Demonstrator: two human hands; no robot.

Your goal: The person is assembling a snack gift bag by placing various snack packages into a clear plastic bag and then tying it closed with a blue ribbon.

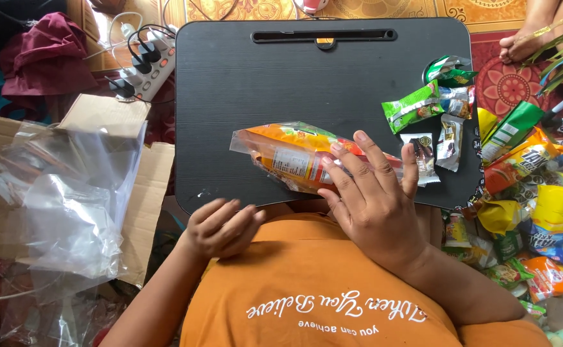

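Observation:
A clear plastic bag filled with orange and green snack packets (288, 154) lies on the black lap tray (255, 83), near its front edge. My right hand (371, 199) rests flat on the bag's right end, fingers spread. At the tray's front left edge, against my orange shirt, is my left hand (220, 228); its fingers are loosely curled and it holds nothing. Several small green and silver packets (432, 109) lie loose on the right side of the tray.
A heap of colourful snack packets (532, 186) covers the floor at the right. Clear plastic bags (69, 193) lie on flattened cardboard (149, 186) at the left. A white power strip with black plugs (143, 67) sits behind them. Another person's foot (538, 32) is at top right.

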